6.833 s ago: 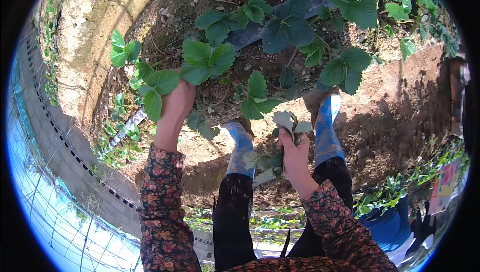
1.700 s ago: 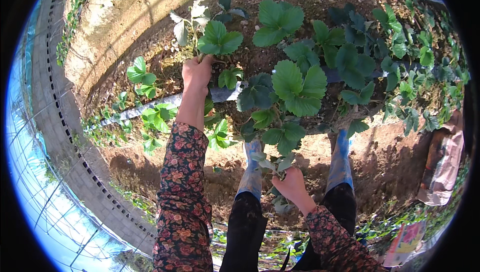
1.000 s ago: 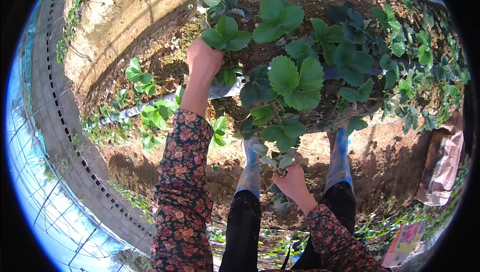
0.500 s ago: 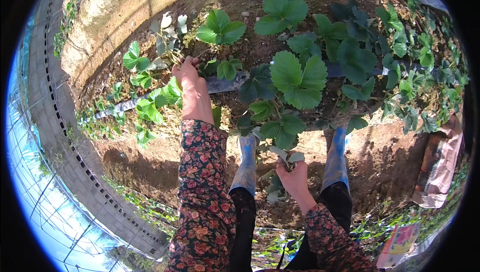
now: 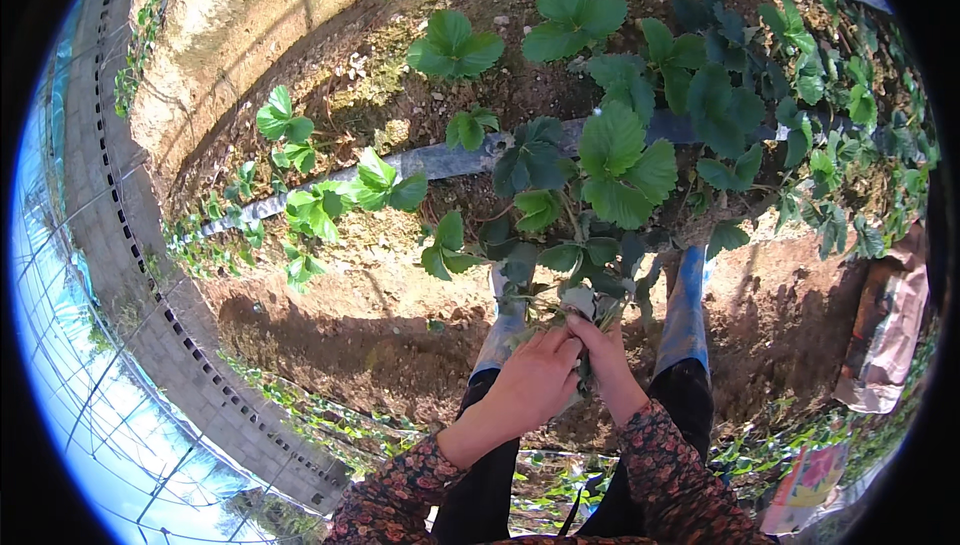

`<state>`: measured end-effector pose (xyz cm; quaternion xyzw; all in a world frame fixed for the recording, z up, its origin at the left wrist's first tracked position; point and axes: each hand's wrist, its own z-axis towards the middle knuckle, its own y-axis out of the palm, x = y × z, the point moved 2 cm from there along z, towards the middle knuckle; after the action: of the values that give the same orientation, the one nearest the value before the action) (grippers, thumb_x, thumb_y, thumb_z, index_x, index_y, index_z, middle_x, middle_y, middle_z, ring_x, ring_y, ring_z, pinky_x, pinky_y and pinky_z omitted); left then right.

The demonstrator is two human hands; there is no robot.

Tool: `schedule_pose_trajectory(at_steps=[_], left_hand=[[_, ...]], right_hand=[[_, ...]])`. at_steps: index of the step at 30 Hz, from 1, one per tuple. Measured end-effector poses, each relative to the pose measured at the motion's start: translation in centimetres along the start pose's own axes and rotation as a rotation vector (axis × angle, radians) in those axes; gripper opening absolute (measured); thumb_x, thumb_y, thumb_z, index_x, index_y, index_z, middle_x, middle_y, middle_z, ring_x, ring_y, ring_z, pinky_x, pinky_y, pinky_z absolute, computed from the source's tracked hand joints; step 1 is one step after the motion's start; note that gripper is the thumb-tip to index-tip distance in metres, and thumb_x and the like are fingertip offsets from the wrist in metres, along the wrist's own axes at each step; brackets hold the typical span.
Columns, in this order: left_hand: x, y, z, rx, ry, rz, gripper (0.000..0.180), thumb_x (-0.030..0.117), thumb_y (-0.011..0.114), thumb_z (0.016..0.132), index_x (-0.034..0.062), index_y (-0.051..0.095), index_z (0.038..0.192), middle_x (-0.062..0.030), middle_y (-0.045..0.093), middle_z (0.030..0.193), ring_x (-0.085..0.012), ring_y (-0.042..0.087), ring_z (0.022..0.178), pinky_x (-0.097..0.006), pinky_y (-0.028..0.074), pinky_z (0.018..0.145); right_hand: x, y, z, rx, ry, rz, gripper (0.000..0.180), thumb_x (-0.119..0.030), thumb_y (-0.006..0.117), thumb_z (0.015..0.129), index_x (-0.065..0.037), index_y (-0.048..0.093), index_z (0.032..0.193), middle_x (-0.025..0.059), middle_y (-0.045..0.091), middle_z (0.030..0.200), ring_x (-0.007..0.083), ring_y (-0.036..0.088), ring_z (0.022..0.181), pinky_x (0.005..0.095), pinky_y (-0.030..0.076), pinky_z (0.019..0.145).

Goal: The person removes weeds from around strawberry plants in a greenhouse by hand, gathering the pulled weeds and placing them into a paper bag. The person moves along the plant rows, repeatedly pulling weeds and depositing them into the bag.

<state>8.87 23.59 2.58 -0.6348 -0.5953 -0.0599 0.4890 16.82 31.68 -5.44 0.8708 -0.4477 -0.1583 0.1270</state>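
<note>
A raised soil bed (image 5: pixel 400 275) fills the middle of the frame, with strawberry plants (image 5: pixel 620 155) spreading broad, toothed green leaves across the upper centre and upper right. A grey drip hose (image 5: pixel 440 160) runs along the bed from centre left toward the right, passing under the foliage. Smaller seedlings (image 5: pixel 315 210) stand along it at centre left, well apart from the hands. A pale concrete edge (image 5: pixel 190 75) curves through the upper left, and a dark perforated strip (image 5: pixel 150 275) follows the left rim. At the far right lies a crumpled brown bag (image 5: pixel 885 335). Two blue boots (image 5: pixel 685 310) stand on the soil below the plants, in the lower centre, and the leaves overhang them and partly hide the hands' work. The left hand (image 5: pixel 535 385) and the right hand (image 5: pixel 605 350) meet just below the centre of the frame, touching each other, both in floral sleeves (image 5: pixel 680 475). Their fingers (image 5: pixel 560 350) are curled closed around a small bunch of picked leaves (image 5: pixel 590 300), pale-stemmed and dull green, some greyish and limp, held between the boots just under the big plant's lowest foliage. How much each hand grips of the bunch cannot be told.
</note>
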Motion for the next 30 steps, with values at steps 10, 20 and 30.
schedule_pose_trajectory(at_steps=[10,20,30], left_hand=[[-12.6,-11.8,15.7,0.465,-0.666,-0.376,0.011,0.012,0.063,0.079,0.0012,0.062,0.078,-0.0083,0.054,0.054,-0.0145,0.048,0.042,-0.030,0.037,0.040],[-12.4,-14.0,18.3,0.012,-0.946,-0.495,0.027,0.032,0.054,0.089,0.0051,0.059,0.093,-0.0062,0.062,0.080,-0.0166,0.061,0.068,-0.030,0.052,0.056],[-13.8,-15.1,17.5,0.056,-0.870,-0.577,0.009,0.010,0.055,0.088,0.0030,0.058,0.093,-0.0057,0.060,0.081,-0.0113,0.048,0.056,-0.022,0.035,0.047]], right_hand=[[1.7,-1.5,0.2,-0.039,-0.123,-0.047,0.016,-0.012,0.057,0.086,-0.001,0.057,0.099,-0.0013,0.054,0.072,0.0063,0.045,0.059,0.0229,0.037,0.052],[0.5,-3.6,-0.3,-0.003,-0.202,-0.085,0.013,-0.010,0.056,0.087,-0.002,0.056,0.098,-0.0031,0.048,0.065,0.0059,0.042,0.055,0.0231,0.034,0.050],[-0.2,-4.3,-0.2,0.064,-0.240,-0.032,0.012,-0.011,0.059,0.085,-0.002,0.057,0.093,-0.0041,0.050,0.067,0.0049,0.042,0.056,0.0227,0.034,0.050]])
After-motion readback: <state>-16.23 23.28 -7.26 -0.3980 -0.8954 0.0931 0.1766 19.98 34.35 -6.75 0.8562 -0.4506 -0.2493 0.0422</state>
